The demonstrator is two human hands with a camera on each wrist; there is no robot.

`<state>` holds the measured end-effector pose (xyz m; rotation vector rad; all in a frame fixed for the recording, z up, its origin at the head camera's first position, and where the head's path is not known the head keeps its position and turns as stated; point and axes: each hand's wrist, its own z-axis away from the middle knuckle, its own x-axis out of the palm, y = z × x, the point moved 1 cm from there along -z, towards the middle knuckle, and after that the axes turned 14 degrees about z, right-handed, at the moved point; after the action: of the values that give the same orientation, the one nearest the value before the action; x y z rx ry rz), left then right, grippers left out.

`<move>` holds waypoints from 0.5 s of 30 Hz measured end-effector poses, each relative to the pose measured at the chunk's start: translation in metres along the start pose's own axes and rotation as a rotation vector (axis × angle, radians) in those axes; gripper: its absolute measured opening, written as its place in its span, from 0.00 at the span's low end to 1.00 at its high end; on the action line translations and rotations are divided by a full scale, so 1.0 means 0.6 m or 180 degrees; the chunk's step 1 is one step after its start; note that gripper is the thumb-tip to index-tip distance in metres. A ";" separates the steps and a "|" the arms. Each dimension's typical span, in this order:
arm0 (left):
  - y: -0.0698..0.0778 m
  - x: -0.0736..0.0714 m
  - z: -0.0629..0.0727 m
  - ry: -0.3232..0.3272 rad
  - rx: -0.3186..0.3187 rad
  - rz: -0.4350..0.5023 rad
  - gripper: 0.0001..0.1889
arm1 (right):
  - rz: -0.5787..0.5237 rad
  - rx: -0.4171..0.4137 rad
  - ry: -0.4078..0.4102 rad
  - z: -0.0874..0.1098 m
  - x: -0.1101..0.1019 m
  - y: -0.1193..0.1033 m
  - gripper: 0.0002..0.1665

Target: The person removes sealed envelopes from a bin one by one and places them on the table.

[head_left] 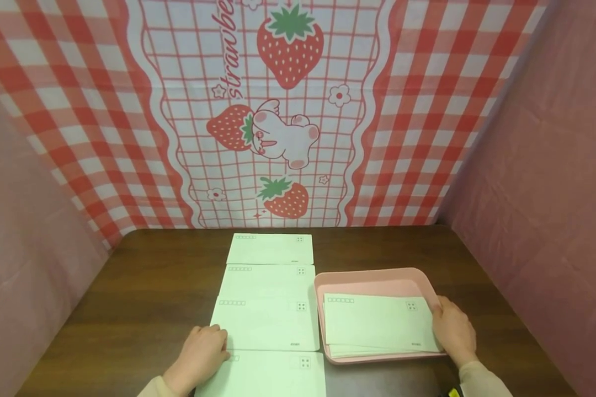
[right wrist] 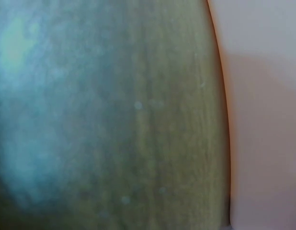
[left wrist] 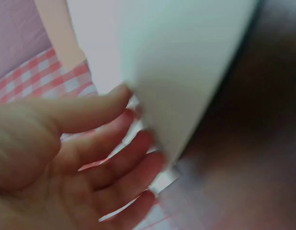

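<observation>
Four white envelopes lie in a column on the wooden table: a far envelope, a second, a third and a nearest envelope. At the left edge of the two nearest is my left hand, fingers curled. The left wrist view has its thumb and fingertips meeting at a white envelope's edge. My right hand grips the right side of a pink tray. A stack of envelopes lies in that tray. The right hand does not clearly show in its wrist view.
The brown wooden table extends left of the column and right of the tray. A red-and-white checked strawberry cloth hangs behind. Pink cloth hangs along both sides.
</observation>
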<state>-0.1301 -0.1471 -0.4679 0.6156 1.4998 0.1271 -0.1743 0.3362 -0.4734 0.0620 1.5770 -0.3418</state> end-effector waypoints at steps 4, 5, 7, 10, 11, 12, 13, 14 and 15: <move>0.017 -0.020 -0.012 -0.0278 0.0216 0.0025 0.11 | 0.0005 0.0027 0.0011 0.002 0.002 -0.001 0.24; 0.024 -0.028 -0.016 -0.0359 0.0273 0.0070 0.09 | -0.0001 0.0027 0.0015 0.002 0.002 -0.001 0.24; 0.045 -0.045 -0.026 -0.0481 0.0377 0.0209 0.06 | -0.0007 0.0018 0.0016 0.002 0.004 -0.002 0.24; 0.084 -0.062 -0.045 -0.0509 0.0657 0.0381 0.10 | -0.0014 0.0002 -0.0006 0.002 0.005 -0.004 0.24; 0.098 -0.063 -0.052 -0.0501 0.0744 0.0410 0.11 | -0.0012 -0.0001 -0.0015 0.002 0.005 -0.004 0.24; 0.113 -0.063 -0.060 -0.0468 0.0855 0.0412 0.11 | -0.0007 -0.0011 -0.0020 0.002 0.005 -0.005 0.24; 0.127 -0.060 -0.069 -0.0435 0.0960 0.0402 0.11 | -0.0005 -0.0020 -0.0015 0.001 0.004 -0.005 0.24; 0.142 -0.056 -0.079 -0.0414 0.1035 0.0392 0.11 | -0.0002 -0.0028 -0.0004 0.000 0.004 -0.006 0.24; 0.156 -0.051 -0.089 -0.0403 0.1097 0.0390 0.11 | 0.0001 -0.0040 0.0008 0.000 0.004 -0.006 0.24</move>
<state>-0.1568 -0.0657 -0.3958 0.9750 1.3707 -0.0778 -0.1755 0.3326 -0.4749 0.0531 1.5813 -0.3316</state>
